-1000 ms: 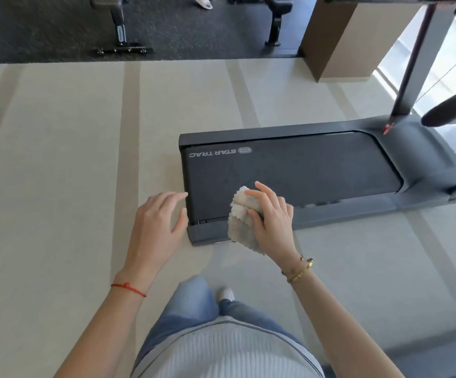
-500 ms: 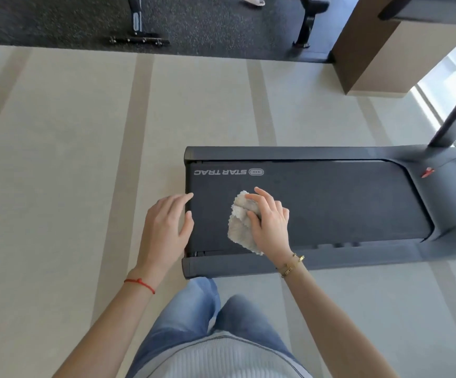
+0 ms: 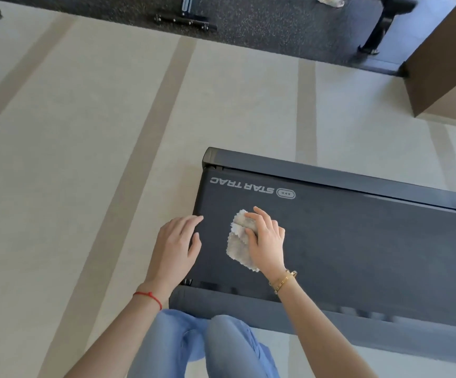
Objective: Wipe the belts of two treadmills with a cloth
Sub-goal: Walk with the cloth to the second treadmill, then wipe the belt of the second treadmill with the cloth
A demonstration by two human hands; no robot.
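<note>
Our right hand (image 3: 266,241), fingers clamped on the cloth (image 3: 239,242), has slid it farther onto the belt (image 3: 357,246) near the logo, left hand (image 3: 176,245) open alongside, so treadmill 1's wipe is barely underway.

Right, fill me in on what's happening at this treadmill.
A person crouches beside a Star Trac treadmill and wipes its belt. The right hand presses a pale, crumpled cloth flat onto the belt near its rear end, just below the printed logo. The left hand is open and empty, its fingertips at the belt's rear edge. Only this one treadmill is in view.
</note>
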